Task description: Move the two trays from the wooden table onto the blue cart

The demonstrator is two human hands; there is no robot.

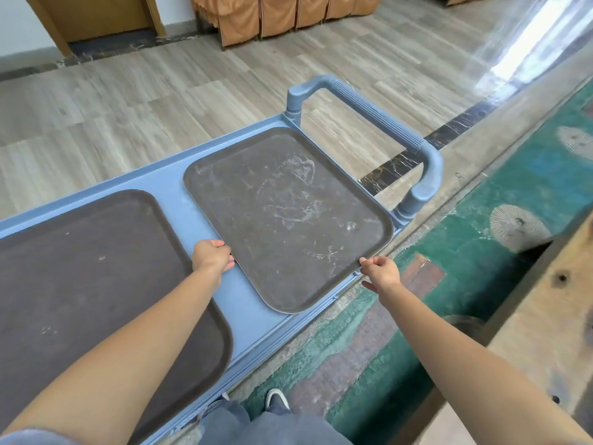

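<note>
Both brown trays sit flat on the blue cart (179, 194) top. Dark tray (90, 277) on the left, scuffed tray (282, 216) on the right next to the cart handle (378, 123); a strip of bare cart between them. Left hand (213, 256) curled over the scuffed tray's near-left edge, right hand (380, 271) pinching its near-right edge. Wooden table (558, 309) edge at far right, green patterned carpet (385, 332) between it and the cart.
</note>
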